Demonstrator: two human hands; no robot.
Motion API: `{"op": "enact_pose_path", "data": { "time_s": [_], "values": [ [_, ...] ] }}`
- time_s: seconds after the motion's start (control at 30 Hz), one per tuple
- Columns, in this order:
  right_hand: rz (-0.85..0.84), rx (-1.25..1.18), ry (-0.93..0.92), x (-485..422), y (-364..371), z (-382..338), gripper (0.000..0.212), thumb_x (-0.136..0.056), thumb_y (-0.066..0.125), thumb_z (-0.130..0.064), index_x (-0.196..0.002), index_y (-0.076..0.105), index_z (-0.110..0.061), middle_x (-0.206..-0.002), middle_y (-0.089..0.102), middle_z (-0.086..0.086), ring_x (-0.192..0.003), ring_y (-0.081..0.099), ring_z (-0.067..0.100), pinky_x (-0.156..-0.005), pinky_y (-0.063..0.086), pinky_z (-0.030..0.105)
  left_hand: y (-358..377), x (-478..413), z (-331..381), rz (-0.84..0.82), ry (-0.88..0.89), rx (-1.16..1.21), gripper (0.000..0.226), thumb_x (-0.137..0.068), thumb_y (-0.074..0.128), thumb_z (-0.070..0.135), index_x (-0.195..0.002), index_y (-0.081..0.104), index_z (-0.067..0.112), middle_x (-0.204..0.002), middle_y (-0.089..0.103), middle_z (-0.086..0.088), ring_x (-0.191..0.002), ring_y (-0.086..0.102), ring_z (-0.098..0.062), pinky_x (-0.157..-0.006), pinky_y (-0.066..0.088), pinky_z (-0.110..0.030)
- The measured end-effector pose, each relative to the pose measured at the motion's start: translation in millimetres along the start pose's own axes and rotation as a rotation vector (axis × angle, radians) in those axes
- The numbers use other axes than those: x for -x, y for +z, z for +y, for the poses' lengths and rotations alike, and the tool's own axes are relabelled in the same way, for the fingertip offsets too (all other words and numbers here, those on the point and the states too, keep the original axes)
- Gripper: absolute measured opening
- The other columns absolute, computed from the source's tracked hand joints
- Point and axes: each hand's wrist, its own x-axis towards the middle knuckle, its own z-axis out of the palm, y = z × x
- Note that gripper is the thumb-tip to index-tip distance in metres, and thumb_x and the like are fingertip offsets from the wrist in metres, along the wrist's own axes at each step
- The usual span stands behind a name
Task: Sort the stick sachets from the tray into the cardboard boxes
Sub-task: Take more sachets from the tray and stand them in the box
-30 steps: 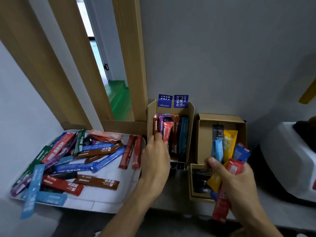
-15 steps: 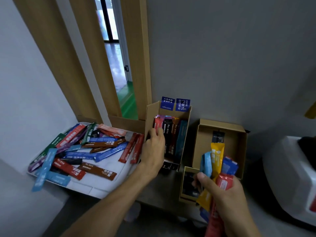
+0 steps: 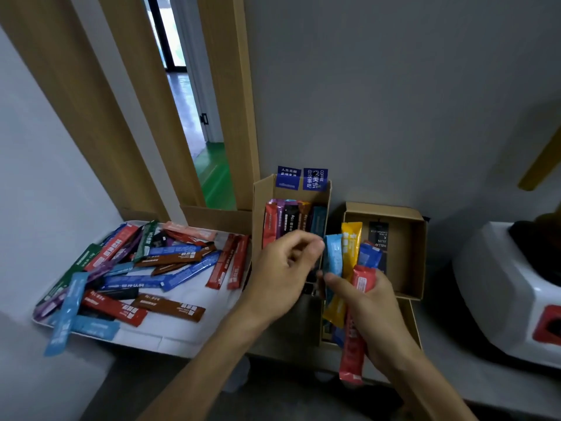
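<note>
The tall cardboard box [image 3: 258, 214] at 12 o'clock holds upright stick sachets [image 3: 270, 226], one marked "15g"; its blue flaps [image 3: 315, 179] read "COFFEE". The square box [image 3: 416, 256] at 2 o'clock holds a black card [image 3: 379, 238] reading "HELLO". The tray [image 3: 194, 341] at 9 o'clock carries loose sachets [image 3: 179, 278]. The right grip [image 3: 376, 314] clutches four sachets [image 3: 349, 247]. The left grip [image 3: 285, 275] is curled and blurred beside the light-blue sachet [image 3: 333, 253]; whether it holds that sachet is unclear. A white appliance [image 3: 491, 293] sits at 3 o'clock.

Both forearms bare, extended. Left hand [image 3: 285, 278] fingers curled, blurred; right hand [image 3: 373, 312] grips sachets [image 3: 350, 247].

tray [image 3: 188, 344] left | tall box [image 3: 258, 214] middle | low box [image 3: 416, 256] right
</note>
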Motion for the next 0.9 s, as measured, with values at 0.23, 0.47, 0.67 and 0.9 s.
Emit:
{"op": "enact_pose_path", "data": {
  "time_s": [0.23, 0.47, 0.67, 0.9],
  "values": [
    [-0.058, 0.08, -0.007, 0, 28, 2, 0.025, -0.088, 0.069, -0.024, -0.111, 0.063, -0.018, -0.099, 0.075, 0.005, -0.086, 0.074, 0.015, -0.069, 0.059, 0.025, -44, -15, 3, 0.137, -0.029, 0.162, 0.008, -0.096, 0.063, 0.018, -0.092, 0.068, 0.014, -0.071, 0.067, 0.002, -0.061, 0.062, -0.005, -0.055, 0.049, -0.019],
    [-0.005, -0.386, 0.272, -16, 40, 0, 0.03, -0.083, 0.073, -0.021, -0.109, 0.069, -0.006, -0.092, 0.075, 0.013, -0.07, 0.07, 0.02, -0.057, 0.058, 0.027, -74, -10, 1, 0.038, -0.03, 0.506, 0.015, -0.094, 0.061, 0.014, -0.092, 0.064, -0.001, -0.083, 0.07, -0.015, -0.071, 0.069, -0.024, -0.066, 0.058, -0.03],
    [0.184, -0.225, 0.073, -30, 32, -12, 0.019, -0.083, 0.072, -0.007, -0.101, 0.074, -0.01, -0.1, 0.077, 0.007, -0.086, 0.072, 0.02, -0.078, 0.058, 0.038, -95, 1, -21, -0.061, -0.095, 0.241, 0.011, -0.086, 0.071, 0.0, -0.095, 0.068, 0.004, -0.09, 0.073, -0.003, -0.085, 0.07, -0.009, -0.073, 0.054, -0.019],
    [0.239, -0.206, -0.002, -36, 31, -14, 0.019, -0.089, 0.066, -0.004, -0.105, 0.072, -0.011, -0.104, 0.077, 0.003, -0.093, 0.074, 0.018, -0.073, 0.059, 0.03, -98, 1, -30, -0.055, -0.108, 0.187, 0.02, -0.085, 0.071, -0.002, -0.1, 0.067, 0.01, -0.092, 0.071, 0.006, -0.091, 0.069, -0.009, -0.075, 0.054, -0.017]
  ]
}}
